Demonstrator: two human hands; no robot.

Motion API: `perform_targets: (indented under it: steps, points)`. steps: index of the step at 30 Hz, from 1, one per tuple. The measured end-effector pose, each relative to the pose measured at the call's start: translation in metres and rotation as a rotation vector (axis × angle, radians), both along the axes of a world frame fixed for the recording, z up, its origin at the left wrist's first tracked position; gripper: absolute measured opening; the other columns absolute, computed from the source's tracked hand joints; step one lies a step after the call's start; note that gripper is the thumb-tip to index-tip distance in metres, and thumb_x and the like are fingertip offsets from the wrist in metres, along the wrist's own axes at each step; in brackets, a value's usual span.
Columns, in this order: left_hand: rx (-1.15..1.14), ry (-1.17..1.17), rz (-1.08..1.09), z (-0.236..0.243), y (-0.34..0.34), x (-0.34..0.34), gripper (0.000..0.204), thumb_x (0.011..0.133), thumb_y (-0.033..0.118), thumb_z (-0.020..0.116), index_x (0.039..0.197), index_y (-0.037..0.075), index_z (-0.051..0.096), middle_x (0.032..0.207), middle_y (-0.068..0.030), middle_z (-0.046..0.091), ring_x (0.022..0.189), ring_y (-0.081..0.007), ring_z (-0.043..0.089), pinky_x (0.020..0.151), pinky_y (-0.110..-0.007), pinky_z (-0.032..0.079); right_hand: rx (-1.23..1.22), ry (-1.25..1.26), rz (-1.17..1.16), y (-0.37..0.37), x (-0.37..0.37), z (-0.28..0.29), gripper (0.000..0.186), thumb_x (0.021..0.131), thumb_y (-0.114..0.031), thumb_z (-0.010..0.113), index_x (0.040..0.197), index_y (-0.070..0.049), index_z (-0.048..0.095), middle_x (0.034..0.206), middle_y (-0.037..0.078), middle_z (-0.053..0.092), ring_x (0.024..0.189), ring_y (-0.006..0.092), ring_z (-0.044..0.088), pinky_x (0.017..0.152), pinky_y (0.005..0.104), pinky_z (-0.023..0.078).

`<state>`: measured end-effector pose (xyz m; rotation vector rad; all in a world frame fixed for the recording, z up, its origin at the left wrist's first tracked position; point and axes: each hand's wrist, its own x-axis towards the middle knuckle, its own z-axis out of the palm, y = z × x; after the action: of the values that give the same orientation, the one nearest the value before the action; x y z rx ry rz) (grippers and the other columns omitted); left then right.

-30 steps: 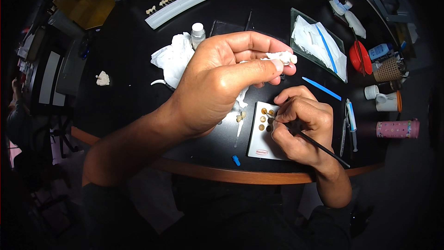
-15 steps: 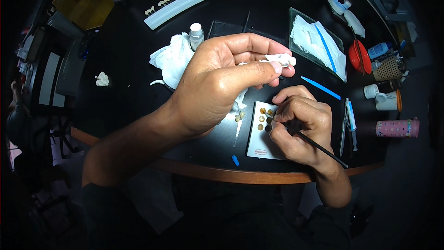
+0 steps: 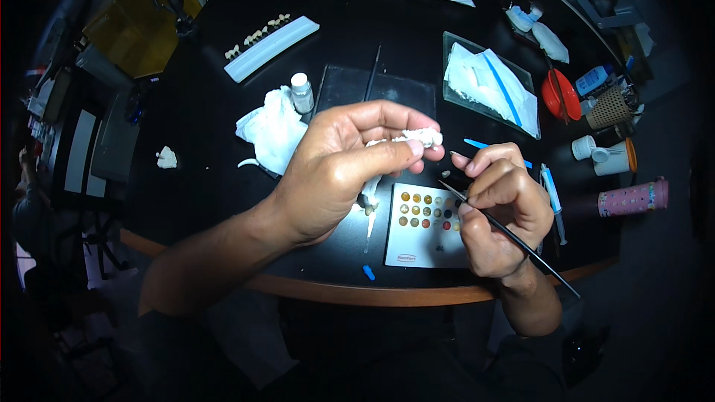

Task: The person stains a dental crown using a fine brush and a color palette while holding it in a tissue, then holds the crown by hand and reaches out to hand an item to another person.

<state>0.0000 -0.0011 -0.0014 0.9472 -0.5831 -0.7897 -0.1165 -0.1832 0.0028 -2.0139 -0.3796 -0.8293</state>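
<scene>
My left hand [image 3: 339, 152] is closed, pinching a crumpled white tissue [image 3: 421, 136] between thumb and fingers; a loose end of it hangs below the palm. At its tip is a small pale lump that I cannot make out clearly. In my right hand [image 3: 506, 208] a thin black brush [image 3: 521, 244] is held like a pen, its tip pointing up and left, just above the palette. Under that hand lies a white palette [image 3: 398, 242] with rows of round wells in yellow, brown, red and dark colours. My right fingers hide part of its right side.
Left of centre stand a small white-capped bottle [image 3: 301, 93] and a heap of tissue [image 3: 272, 132]. Behind are a white strip holder [image 3: 275, 48] with tooth-shaped tabs and a glass plate [image 3: 534, 130] bearing paper. A red bowl [image 3: 555, 100] and pink bottle [image 3: 633, 198] stand right.
My right hand has lifted the brush tip off the palette's wells and drawn it up and right, uncovering more wells. My left hand still holds the tissue. The whole view has shifted slightly.
</scene>
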Motion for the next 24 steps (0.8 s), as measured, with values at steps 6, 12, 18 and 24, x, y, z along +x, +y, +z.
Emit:
perform_targets:
  steps: [6, 12, 18, 24]
  points:
    - [0.025, 0.065, -0.084, -0.005, -0.003, -0.008, 0.025, 0.089, 0.007, 0.062, 0.112, -0.004, 0.063, 0.099, -0.0148, 0.068, 0.091, -0.0148, 0.064, 0.088, -0.03, 0.05, 0.18, -0.2, 0.059, 0.008, -0.01, 0.012, 0.01, 0.074, 0.001, 0.065, 0.076, -0.003, 0.056, 0.071, 0.009, 0.059, 0.088, 0.0227, 0.057, 0.083, 0.0447, 0.06]
    - [0.014, 0.081, -0.157, -0.005, -0.005, -0.012, 0.024, 0.087, 0.006, 0.063, 0.109, -0.003, 0.064, 0.101, -0.0152, 0.068, 0.091, -0.0156, 0.064, 0.088, -0.031, 0.05, 0.102, -0.225, 0.075, 0.007, -0.013, 0.015, 0.011, 0.07, 0.003, 0.065, 0.076, -0.002, 0.058, 0.07, 0.009, 0.059, 0.085, 0.0249, 0.062, 0.077, 0.042, 0.062]
    - [0.029, 0.092, -0.159, -0.006, -0.003, -0.016, 0.023, 0.088, 0.004, 0.061, 0.109, -0.004, 0.064, 0.117, -0.0207, 0.065, 0.093, -0.0165, 0.064, 0.09, -0.032, 0.05, 0.074, -0.223, 0.074, 0.007, -0.012, 0.013, 0.014, 0.065, 0.006, 0.064, 0.071, -0.003, 0.055, 0.068, 0.008, 0.058, 0.08, 0.026, 0.064, 0.073, 0.0399, 0.061]
    - [0.015, 0.078, -0.163, -0.002, -0.005, -0.016, 0.023, 0.088, 0.003, 0.061, 0.109, -0.005, 0.063, 0.117, -0.0204, 0.065, 0.094, -0.0171, 0.064, 0.09, -0.032, 0.051, 0.037, -0.232, 0.071, 0.009, -0.011, 0.015, 0.016, 0.063, 0.007, 0.063, 0.069, -0.004, 0.052, 0.067, 0.007, 0.057, 0.079, 0.0254, 0.065, 0.072, 0.0388, 0.061]
